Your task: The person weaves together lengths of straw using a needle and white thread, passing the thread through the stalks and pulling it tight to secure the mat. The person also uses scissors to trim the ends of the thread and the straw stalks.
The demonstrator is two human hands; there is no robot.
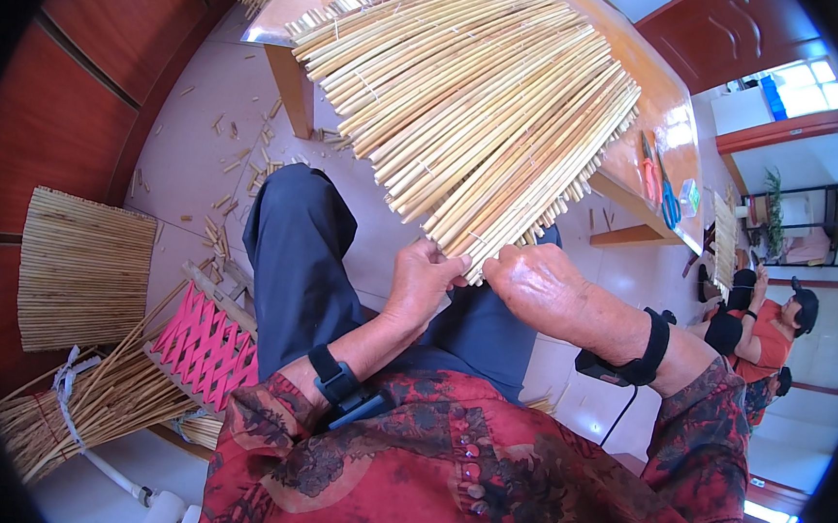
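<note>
A mat of straw-coloured reeds (469,100), tied in rows with thin pale string, spreads over the table and hangs off its front edge toward my lap. My left hand (421,283) pinches the near corner of the mat, thumb and fingertips pressed on the last reeds. Right beside it, my right hand (542,288) is closed at the same corner, its knuckles up and its fingertips mostly hidden. Whether string lies between the fingers is too small to tell.
The wooden table (679,134) carries red-handled pliers or cutters (650,178), blue-handled scissors (670,203) and a small clear box (690,198). Cut reed pieces litter the floor (187,134). At left are another mat (85,272), a reed bundle (62,431) and pink lattice strapping (209,344). Another person (769,335) sits at right.
</note>
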